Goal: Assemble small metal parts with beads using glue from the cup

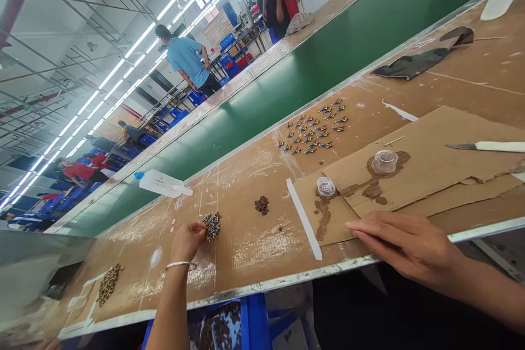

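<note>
My left hand [189, 241], with a white band at the wrist, has its fingers pinched at the left edge of a pile of small blue-and-gold pieces [212, 226]. Whatever lies between those fingertips is hidden. Near the table's front edge, my right hand [406, 243] is closed with thumb and fingers together over the cardboard sheet [430, 136]; I cannot make out what it grips. Just beyond it stand a small clear cup [326, 187] and another clear cup [384, 161], with wet brown stains around them. A small heap of dark brown bits [261, 205] lies between the hands.
Several blue-and-gold figures [314, 128] stand spaced out at the back. A squeeze bottle [162, 183], a white-handled knife [488, 146], a dark cloth [424, 54] and a brownish pile [109, 284] lie on the table. Beyond runs a green belt [287, 76]; people are farther off.
</note>
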